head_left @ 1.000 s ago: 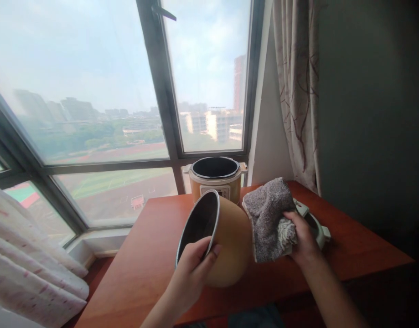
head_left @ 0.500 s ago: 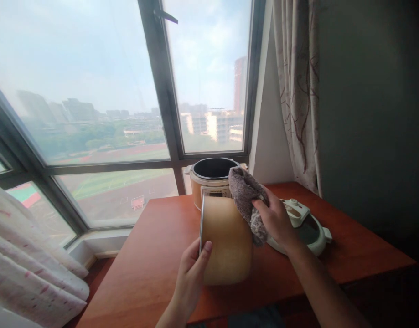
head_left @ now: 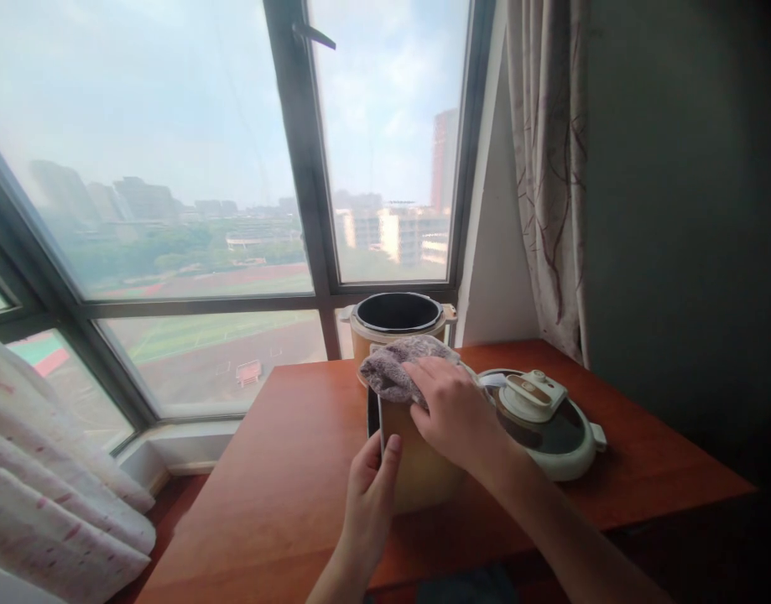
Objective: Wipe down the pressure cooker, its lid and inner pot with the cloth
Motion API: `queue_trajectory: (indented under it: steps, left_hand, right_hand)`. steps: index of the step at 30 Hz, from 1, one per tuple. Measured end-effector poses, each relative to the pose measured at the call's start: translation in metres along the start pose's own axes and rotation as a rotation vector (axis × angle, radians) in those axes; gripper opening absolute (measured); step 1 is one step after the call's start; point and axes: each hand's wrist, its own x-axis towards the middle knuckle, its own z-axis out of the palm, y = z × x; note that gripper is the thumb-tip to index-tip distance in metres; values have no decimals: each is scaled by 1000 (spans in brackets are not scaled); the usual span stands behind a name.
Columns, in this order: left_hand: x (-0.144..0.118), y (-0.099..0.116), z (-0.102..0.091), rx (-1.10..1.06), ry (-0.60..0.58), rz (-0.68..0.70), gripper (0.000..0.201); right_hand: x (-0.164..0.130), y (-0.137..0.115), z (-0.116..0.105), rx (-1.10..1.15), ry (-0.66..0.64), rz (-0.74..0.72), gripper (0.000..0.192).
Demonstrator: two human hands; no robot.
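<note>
Hazy daylight floods in through the far window (head_left: pixel 234 168), washing out the sky. The right wall (head_left: pixel 687 210) sits in deep shadow. Frame lines bow at the edges; the near table (head_left: pixel 278 470) gleams softly.

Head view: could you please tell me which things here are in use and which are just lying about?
In use:
- inner pot, on its side, gripped at the rim by the left hand
- cloth, pressed on the pot by the right hand

Lying about:
- cooker, open, behind the pot
- lid, on the table
- curtain
</note>
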Motion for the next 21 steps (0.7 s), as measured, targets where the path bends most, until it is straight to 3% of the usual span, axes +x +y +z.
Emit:
queue_trajectory:
  steps: [8, 11, 15, 21]
  left_hand:
    - [3, -2, -3, 51, -9, 67, 52]
    - [0, -4, -5, 87, 52, 82, 56]
    - [-2, -2, -4, 116, 69, 79, 55]
    - [5, 0, -5, 73, 46, 56, 55]
  right_hand:
    - [-91, -20, 29, -135, 247, 47, 61]
    - [-105, -19, 39, -127, 271, 5, 61]
    - [-89, -15, 39, -68, 265, -33, 62]
    - [-41, -11, 25, -6, 93, 41, 75]
